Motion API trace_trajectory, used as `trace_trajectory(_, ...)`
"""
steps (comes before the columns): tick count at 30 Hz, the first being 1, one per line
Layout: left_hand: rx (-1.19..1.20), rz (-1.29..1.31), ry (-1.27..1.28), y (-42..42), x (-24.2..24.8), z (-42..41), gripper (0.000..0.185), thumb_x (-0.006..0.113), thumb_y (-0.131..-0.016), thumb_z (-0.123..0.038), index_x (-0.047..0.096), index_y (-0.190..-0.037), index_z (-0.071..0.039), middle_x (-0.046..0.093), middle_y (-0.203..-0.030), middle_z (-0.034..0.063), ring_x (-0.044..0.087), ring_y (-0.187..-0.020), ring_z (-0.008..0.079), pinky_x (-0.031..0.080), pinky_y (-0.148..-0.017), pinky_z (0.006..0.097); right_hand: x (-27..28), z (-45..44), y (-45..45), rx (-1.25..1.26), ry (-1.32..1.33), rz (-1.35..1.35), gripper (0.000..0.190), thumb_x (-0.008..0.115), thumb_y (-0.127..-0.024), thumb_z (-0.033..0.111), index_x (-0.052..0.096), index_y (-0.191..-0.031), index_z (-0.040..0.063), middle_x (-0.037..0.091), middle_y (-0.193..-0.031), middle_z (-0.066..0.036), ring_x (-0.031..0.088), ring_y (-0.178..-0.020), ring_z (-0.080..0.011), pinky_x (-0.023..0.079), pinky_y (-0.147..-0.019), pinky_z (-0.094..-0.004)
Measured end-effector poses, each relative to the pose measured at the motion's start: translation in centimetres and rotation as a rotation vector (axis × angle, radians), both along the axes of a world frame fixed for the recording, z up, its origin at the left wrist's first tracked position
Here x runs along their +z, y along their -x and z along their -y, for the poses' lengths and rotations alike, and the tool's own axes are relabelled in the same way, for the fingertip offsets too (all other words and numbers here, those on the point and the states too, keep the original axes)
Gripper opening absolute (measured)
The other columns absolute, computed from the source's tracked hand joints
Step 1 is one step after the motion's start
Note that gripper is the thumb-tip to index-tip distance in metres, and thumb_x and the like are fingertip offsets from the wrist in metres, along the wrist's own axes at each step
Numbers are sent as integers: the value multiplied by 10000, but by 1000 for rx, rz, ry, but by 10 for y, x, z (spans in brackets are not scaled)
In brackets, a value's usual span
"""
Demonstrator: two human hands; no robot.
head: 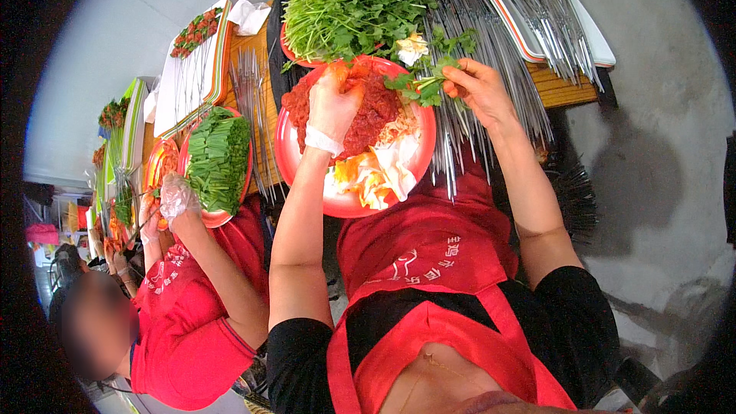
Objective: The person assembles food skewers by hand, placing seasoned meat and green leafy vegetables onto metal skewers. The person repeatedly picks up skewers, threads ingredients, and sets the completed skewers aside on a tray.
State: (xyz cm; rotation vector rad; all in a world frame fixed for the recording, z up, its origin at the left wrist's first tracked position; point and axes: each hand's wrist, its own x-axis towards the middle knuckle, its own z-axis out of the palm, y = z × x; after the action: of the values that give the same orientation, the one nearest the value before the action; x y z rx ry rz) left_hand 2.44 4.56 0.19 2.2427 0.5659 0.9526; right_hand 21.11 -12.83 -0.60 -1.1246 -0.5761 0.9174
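My left hand (335, 103), in a thin clear glove with a white cuff, is over the dark red marinated meat (374, 112) on a red-rimmed plate (422, 155). Its orange-stained fingers curl at the meat's far side, and what lies between them is hidden. To the right of the plate, my right hand (480, 92) pinches the stems of a leafy coriander sprig (425, 86) between thumb and fingers. The leaves hang over the plate's right rim. Crumpled, orange-stained tissues (374, 178) rest on the plate's near part.
Behind the plate is a heap of coriander (356, 6). Many metal skewers (483, 40) lie at the right, others on a white tray (512, 23). At left, a co-worker (195, 299) with gloved hands sits by a plate of cut green leaves (218, 161) and a tray of filled skewers (195, 80).
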Motion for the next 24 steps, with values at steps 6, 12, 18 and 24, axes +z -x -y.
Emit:
trace_trajectory(6,-47,-105,-258,6,-9,1,119,647,-716,-101,635,-819,-41,621,-769,167,615,-716,343,491,-629,425,2,3,-4,-44,34,8,84,596,-870,86,594,-875,2,588,-733,-42,532,-623,-93,421,-573,-193)
trace_trajectory(12,24,-458,-463,-3,-21,25,249,667,-723,-278,628,-777,-38,613,-796,163,602,-712,346,496,-627,439,-3,3,-6,-46,0,-22,93,632,-843,96,608,-860,9,622,-729,-61,564,-606,-103,450,-574,-202)
trace_trajectory(18,31,-596,-428,-9,-43,23,214,626,-731,-235,606,-786,-29,615,-759,183,602,-693,356,493,-627,456,-2,6,-9,-55,2,-22,97,631,-846,103,605,-854,10,619,-724,-61,562,-604,-102,449,-574,-202)
trace_trajectory(24,8,-596,-441,-15,-44,21,195,621,-708,-191,593,-803,-23,618,-738,183,603,-691,369,492,-646,463,-1,6,-7,-54,12,-7,97,632,-844,104,606,-853,11,618,-719,-60,559,-602,-102,447,-579,-206)
